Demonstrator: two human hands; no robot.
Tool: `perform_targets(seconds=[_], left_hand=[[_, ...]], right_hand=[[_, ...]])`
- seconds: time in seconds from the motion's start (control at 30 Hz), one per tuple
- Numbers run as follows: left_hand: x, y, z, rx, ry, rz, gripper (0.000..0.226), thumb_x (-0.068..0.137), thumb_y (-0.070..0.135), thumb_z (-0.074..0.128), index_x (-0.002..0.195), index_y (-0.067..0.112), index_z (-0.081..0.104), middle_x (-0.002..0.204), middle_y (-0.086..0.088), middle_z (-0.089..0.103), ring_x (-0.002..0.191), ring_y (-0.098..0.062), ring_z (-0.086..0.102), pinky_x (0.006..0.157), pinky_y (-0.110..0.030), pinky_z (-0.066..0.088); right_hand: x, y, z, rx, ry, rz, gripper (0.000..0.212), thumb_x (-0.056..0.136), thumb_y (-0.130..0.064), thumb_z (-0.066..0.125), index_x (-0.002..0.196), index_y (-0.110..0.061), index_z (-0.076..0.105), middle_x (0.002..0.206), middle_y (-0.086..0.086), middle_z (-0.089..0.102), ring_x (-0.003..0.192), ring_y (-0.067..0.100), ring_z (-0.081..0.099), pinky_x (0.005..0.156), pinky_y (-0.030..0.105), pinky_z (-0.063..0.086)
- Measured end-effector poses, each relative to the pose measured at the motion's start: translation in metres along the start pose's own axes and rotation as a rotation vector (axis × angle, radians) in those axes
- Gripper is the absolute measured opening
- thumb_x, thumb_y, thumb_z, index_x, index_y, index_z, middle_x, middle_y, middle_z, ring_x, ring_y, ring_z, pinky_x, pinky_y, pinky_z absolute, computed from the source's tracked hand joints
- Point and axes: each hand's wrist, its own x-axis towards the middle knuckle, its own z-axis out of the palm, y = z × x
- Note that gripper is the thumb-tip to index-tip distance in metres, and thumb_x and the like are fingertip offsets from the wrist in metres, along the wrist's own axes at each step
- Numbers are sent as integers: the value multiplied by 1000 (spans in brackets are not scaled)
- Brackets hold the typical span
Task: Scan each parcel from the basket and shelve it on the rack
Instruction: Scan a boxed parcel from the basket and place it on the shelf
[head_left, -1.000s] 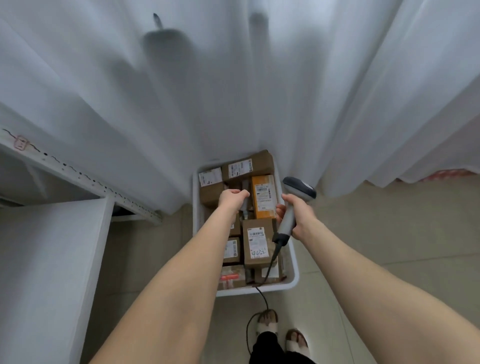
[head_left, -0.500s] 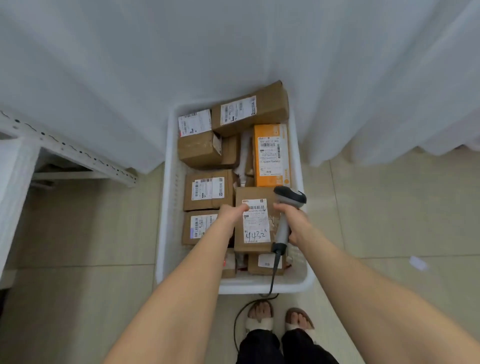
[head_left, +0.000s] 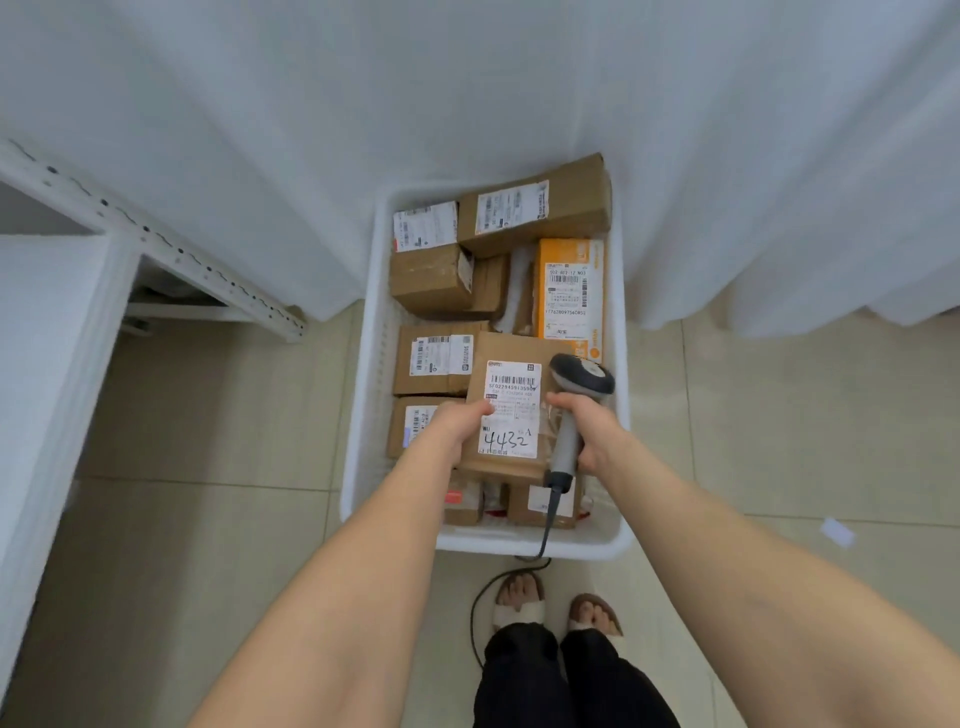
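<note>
From the head camera, looking straight down: the left hand (head_left: 457, 426) grips the brown parcel (head_left: 511, 415) by its left edge. The thumb lies across the face beside the white label; the other fingers are hidden underneath. The parcel is held label-up just above the rest of the load in the white basket (head_left: 519, 545), apparently so that the barcode near the label's top faces the reader.

The right hand (head_left: 587, 431) is curled round the handle of the grey scanner (head_left: 582, 376), just beside the parcel's right edge. The scanner's head sits at the parcel's upper right corner, close to the barcode. Whether its window is squarely on the code cannot be told from here. Its cable (head_left: 478, 613) trails down over the basket's near rim to the floor.

So the parcel lies between the two hands – held by the left, flanked by the right. This looks like the scanning step, with shelving yet to come.

Other parcels fill the basket, among them an orange parcel (head_left: 569, 296) further back. The basket stands on the tiled floor against a white curtain (head_left: 467, 93). The white rack (head_left: 156, 239) is to the left, well apart from the held parcel – reaching it will call for a turn that way.
</note>
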Motion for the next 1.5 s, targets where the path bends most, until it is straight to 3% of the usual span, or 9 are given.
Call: perform_targets(seconds=[0.13, 0.3, 0.47, 0.6, 0.73, 0.83, 0.97, 1.13, 1.5], left_hand=[[-65, 29, -33, -68, 52, 66, 34, 91, 13, 58, 124, 3, 56, 115, -12, 67, 88, -21, 64, 84, -37, 53], [-159, 76, -77, -187, 44, 194, 45, 85, 8, 63, 130, 10, 56, 111, -11, 69, 73, -16, 65, 55, -26, 51], [-256, 131, -118, -276, 9, 335, 42, 84, 17, 68, 123, 22, 54, 95, -5, 69, 70, -19, 64, 58, -29, 51], [-320, 162, -144, -276, 24, 409, 41, 86, 20, 64, 125, 26, 52, 88, 0, 66, 72, -19, 59, 71, -33, 48], [-374, 179, -161, -263, 47, 460, 44, 90, 21, 61, 133, 16, 51, 84, 0, 66, 66, -14, 55, 58, -26, 39], [-404, 183, -171, -309, 50, 536, 51, 88, 20, 64, 136, 16, 47, 108, -6, 65, 71, -11, 55, 58, -26, 38], [-440, 178, -183, -331, 58, 637, 50, 84, 23, 69, 129, 14, 50, 97, -4, 65, 73, -14, 59, 59, -25, 39], [-479, 160, -190, -411, 82, 626, 44, 82, 26, 71, 118, 22, 46, 93, -2, 62, 72, -15, 55, 62, -26, 39], [-526, 123, -179, -471, 32, 697, 68, 78, 22, 74, 137, 29, 39, 113, -7, 64, 85, -21, 60, 67, -31, 43]], right_hand=[[-75, -38, 19, -16, -20, -74, 37, 82, -12, 72, 118, -10, 62, 101, 11, 73, 90, 31, 71, 86, 52, 56], [-173, -90, 38, 21, -75, -134, 21, 85, -14, 69, 105, -13, 64, 96, 10, 73, 84, 27, 69, 80, 44, 56], [-272, -140, 57, 89, -119, -146, 9, 89, -19, 65, 96, -15, 60, 79, 2, 66, 72, 21, 64, 63, 37, 51], [-340, -174, 70, 88, -173, -216, 16, 90, -23, 66, 104, -17, 60, 90, 6, 68, 83, 25, 64, 66, 40, 50], [-396, -199, 82, 81, -222, -291, 25, 89, -23, 67, 112, -18, 59, 102, 9, 70, 90, 29, 66, 66, 42, 51], [-425, -207, 87, 99, -242, -327, 30, 87, -23, 67, 116, -19, 60, 103, 9, 72, 93, 31, 68, 74, 46, 55], [-453, -206, 88, 100, -272, -355, 32, 86, -24, 68, 116, -19, 61, 105, 10, 73, 96, 35, 68, 89, 53, 52], [-486, -199, 84, 56, -324, -410, 34, 85, -23, 69, 117, -18, 61, 104, 10, 73, 96, 34, 68, 88, 52, 52], [-541, -190, 66, -69, -371, -530, 46, 76, -20, 74, 120, -16, 62, 98, 10, 76, 89, 34, 73, 84, 55, 55]])
